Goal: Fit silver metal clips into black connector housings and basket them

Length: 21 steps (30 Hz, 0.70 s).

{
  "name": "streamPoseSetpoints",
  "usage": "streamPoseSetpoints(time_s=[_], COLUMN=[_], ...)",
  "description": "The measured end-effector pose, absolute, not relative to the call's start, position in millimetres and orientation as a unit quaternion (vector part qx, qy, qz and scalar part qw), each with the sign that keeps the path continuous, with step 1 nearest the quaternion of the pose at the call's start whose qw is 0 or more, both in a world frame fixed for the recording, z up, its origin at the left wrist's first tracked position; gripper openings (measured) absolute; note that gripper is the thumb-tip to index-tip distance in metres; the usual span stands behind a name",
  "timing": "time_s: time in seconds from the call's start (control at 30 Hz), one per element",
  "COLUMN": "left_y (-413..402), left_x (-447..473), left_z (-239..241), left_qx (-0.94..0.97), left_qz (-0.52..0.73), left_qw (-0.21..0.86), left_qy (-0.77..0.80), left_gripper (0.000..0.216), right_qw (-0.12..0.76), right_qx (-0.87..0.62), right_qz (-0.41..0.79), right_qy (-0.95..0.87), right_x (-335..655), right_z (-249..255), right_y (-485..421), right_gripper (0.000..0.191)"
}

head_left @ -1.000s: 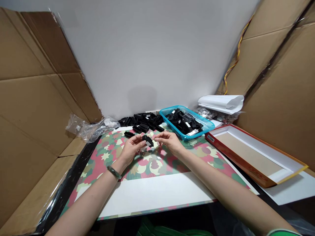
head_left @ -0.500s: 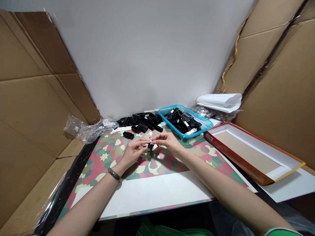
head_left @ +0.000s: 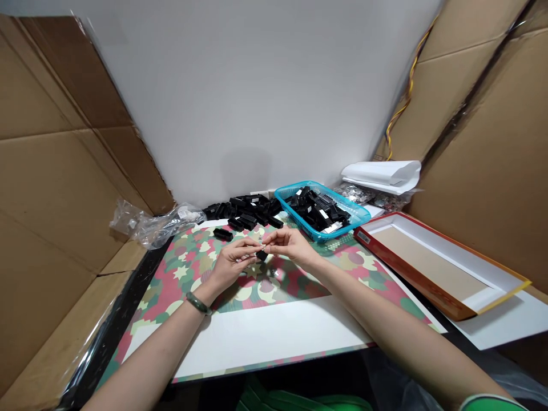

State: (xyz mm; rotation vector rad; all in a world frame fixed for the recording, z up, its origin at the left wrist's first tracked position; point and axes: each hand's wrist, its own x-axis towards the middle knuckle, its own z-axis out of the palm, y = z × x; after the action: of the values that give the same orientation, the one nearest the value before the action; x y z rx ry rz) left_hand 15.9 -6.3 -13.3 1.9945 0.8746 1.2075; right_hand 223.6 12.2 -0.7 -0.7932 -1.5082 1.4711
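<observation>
Over the patterned sheet (head_left: 180, 291), a small black plastic piece (head_left: 261, 255) is held between my two hands. My left hand (head_left: 232, 264), with a dark bangle on its wrist, pinches the piece from the left. From the right, my right hand (head_left: 291, 247) closes thumb and forefinger at the top of the same piece, where a pale bit shows; the fingers hide what that is. Just beyond my left hand lies a loose black plastic block (head_left: 223, 234). Behind it spreads a pile of similar black blocks (head_left: 246, 208).
A blue basket (head_left: 363, 216) of black parts stands at the back right. Beside it lies an open red-edged box lid (head_left: 411, 274). Clear plastic bags (head_left: 158, 224) lie at the left, white wrapping (head_left: 381, 177) at the right. Cardboard walls (head_left: 47, 188) flank the table.
My fingers have shifted slightly around the small black piece, and it has turned a little. Both hands stay in nearly the same place.
</observation>
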Motion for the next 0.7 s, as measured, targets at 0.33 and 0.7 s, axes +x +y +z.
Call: streamPoseSetpoints(time_s=[0.33,0.7], left_y=[-14,-13], left_x=[26,34], left_z=[-18,-21], left_qx=[0.771,0.769], left_qz=[0.458,0.536], left_qw=[0.273,0.117], left_qy=[0.348,0.329], left_gripper=[0.032,0.030], right_qw=[0.445,0.507], right_qx=[-0.345,-0.369], right_qz=[0.626,0.604], right_qy=[-0.539,-0.492], right_x=[220,210], right_z=[-7,-7], right_y=[13,7], right_gripper=[0.036,0.035])
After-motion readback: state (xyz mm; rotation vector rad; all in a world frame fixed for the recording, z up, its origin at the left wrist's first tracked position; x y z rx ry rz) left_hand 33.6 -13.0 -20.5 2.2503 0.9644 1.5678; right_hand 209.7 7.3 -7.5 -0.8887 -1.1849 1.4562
